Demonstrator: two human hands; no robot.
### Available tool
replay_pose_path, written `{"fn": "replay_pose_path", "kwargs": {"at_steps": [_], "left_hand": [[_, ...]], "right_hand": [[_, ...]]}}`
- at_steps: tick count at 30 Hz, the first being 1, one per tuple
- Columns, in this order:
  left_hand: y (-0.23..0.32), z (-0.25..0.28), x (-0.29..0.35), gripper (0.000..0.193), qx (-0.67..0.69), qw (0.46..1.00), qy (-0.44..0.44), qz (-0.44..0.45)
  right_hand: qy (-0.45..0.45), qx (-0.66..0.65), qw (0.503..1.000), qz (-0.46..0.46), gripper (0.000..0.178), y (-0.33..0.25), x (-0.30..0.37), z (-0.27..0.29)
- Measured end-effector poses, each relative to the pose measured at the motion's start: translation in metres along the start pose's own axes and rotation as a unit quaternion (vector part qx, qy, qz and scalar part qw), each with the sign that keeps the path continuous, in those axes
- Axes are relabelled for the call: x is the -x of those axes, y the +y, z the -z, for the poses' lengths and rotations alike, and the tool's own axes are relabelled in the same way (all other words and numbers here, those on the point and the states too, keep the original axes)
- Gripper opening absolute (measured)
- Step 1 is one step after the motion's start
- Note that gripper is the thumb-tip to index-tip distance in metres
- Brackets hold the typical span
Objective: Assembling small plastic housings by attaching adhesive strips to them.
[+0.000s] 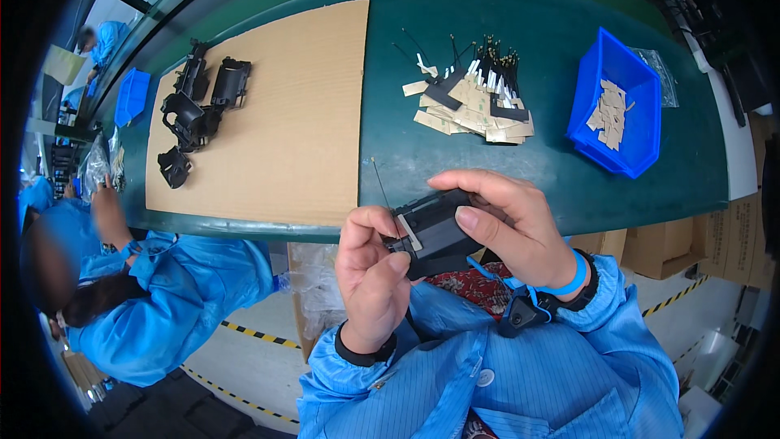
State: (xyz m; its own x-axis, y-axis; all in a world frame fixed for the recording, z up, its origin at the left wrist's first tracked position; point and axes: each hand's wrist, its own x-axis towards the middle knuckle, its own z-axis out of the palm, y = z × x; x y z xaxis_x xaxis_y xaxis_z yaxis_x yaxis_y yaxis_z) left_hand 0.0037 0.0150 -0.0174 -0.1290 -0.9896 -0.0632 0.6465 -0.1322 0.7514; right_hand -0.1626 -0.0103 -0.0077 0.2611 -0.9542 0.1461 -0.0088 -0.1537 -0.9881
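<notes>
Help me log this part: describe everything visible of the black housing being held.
The black housing is boxy and plastic-looking, with a narrow pale strip near its left end and a thin dark cable extending from there. It is held near the green table, left grip on its left end, right grip on its right.

Black housing point(443, 234): matt plastic. Cardboard sheet point(301, 114): smooth, matt. Blue bin point(642, 106): glossy plastic. Sleeve point(613, 301): sheeny cloth.

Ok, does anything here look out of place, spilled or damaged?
Nothing looks spilled or clearly damaged. The untidiest spot is the pile of tan pieces and cables on the bench, overlapping at mixed angles. The scraps lie inside the right-hand bin, and the held case shows no obvious fault.
</notes>
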Motion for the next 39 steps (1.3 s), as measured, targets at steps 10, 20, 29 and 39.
{"fn": "replay_pose_path", "kwargs": {"at_steps": [10, 20, 29, 39], "left_hand": [[0.001, 0.0, -0.002, 0.027, -0.018, 0.999, 0.025, 0.022], [-0.005, 0.003, -0.001, 0.032, -0.02, 1.0, 0.018, -0.01], [0.004, 0.003, -0.002, 0.034, 0.008, 0.999, -0.025, 0.041], [0.005, 0.0, -0.002, 0.03, -0.06, 0.998, -0.009, 0.008]], "right_hand": [[0.003, -0.006, 1.0, 0.005, 0.028, 0.002, 0.003, -0.002], [0.014, -0.038, 0.999, -0.018, 0.027, 0.0, 0.005, -0.003], [0.008, -0.041, 0.999, -0.012, 0.027, -0.005, 0.004, -0.002], [-0.003, -0.018, 1.0, 0.0, 0.026, -0.006, 0.004, -0.004]]}}
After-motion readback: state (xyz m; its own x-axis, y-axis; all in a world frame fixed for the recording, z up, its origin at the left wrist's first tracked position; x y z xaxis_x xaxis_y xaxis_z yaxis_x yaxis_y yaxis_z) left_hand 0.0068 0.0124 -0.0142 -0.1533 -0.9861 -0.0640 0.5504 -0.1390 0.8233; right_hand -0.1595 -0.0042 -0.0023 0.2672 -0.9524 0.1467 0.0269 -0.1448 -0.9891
